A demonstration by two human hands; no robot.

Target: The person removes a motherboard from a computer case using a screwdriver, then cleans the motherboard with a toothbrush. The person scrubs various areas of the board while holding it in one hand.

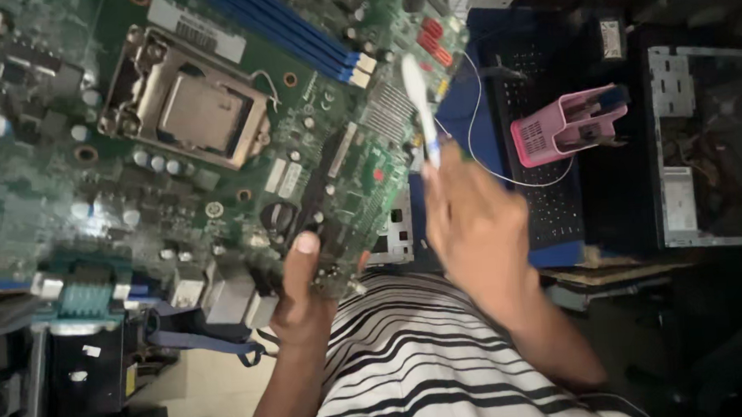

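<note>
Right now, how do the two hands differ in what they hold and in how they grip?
The left hand grips the lower edge of the green motherboard, thumb pressed on its face; the right hand holds a slim white and blue tool by its end. The left hand is closed on a wide flat thing, the right hand on a thin one that points upward. Both hands are bare, raised above a striped shirt.

Both hands raised: left [301, 292] gripping, right [473, 220] pinching

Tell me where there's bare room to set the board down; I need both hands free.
Little shows. The left hand holds the circuit board; the right hand holds a white tool. A dark strip between the pink holder and the computer case looks bare. The lower left is crowded.
</note>
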